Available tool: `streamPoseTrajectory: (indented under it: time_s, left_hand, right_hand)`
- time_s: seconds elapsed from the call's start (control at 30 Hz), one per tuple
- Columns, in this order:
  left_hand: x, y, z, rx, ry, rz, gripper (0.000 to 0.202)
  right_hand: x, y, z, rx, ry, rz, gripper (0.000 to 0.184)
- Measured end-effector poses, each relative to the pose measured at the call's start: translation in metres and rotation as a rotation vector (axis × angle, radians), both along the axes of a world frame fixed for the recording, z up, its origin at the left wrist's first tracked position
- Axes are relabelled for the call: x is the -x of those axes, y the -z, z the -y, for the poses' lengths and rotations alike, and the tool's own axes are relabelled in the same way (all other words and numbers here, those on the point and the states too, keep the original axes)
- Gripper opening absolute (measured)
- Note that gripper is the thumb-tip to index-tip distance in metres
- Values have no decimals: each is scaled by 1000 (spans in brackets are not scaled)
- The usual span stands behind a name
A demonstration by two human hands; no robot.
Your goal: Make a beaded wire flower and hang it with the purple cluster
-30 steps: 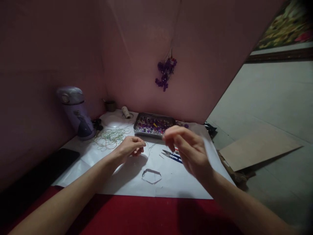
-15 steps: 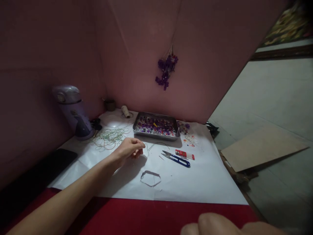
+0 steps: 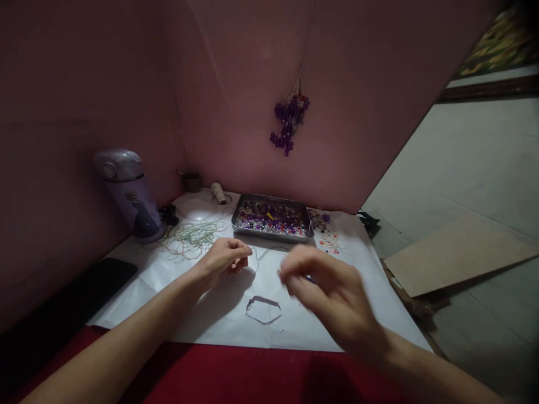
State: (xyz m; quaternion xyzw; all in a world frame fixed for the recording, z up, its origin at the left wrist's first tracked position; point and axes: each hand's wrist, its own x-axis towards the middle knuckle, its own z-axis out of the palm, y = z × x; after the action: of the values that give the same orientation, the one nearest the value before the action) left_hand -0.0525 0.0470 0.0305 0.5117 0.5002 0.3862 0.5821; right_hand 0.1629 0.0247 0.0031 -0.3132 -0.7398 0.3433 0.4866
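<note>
My left hand (image 3: 225,259) rests on the white paper sheet (image 3: 197,314), its fingers pinched together on a thin thread (image 3: 269,251) that trails to the right. My right hand (image 3: 326,289) hovers blurred above the paper near its middle, fingers curled and apart, covering the snips seen earlier. A metal tray of mixed purple, clear and red beads (image 3: 272,219) sits just beyond both hands. A small loop of dark cord (image 3: 263,310) lies on the paper between my forearms.
A lavender bottle (image 3: 130,193) stands at the back left beside a tangle of pale thread (image 3: 191,235). A twine spool (image 3: 219,192), loose beads (image 3: 328,238) and a hanging purple bead cluster (image 3: 289,120) are behind. A cardboard sheet (image 3: 458,255) lies on the floor.
My right hand dropped out of view toward me, then came back over the paper above the snips. The left hand stayed put, pinching the thread.
</note>
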Motion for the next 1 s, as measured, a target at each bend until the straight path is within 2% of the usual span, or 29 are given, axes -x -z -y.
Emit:
streamPoseTrajectory:
  time_s: [0.1, 0.17, 0.3, 0.4, 0.47, 0.73, 1.0]
  left_hand:
    - [-1, -2, 1, -7, -2, -12, 19]
    - [-1, -4, 2, -3, -8, -19, 19]
    - [-2, -8, 3, -4, -2, -36, 19]
    - [0, -9, 3, -14, 2, -44, 18]
    - [1, -9, 3, -17, 11, -50, 17]
    - [5, -8, -1, -34, -3, -76, 17]
    - [6, -5, -2, -47, 30, -128, 19]
  right_hand:
    - [18, -42, 3, 167, 170, 160, 12]
    - [29, -51, -5, 163, 220, 241, 12]
    - [40, -34, -30, 133, 195, 348, 20]
    - [43, -21, -42, 146, 159, 387, 18]
    - [44, -19, -46, 138, 138, 397, 14]
    - [38, -29, -49, 103, 69, 418, 9]
    - [37, -47, -47, -20, 40, 573, 20]
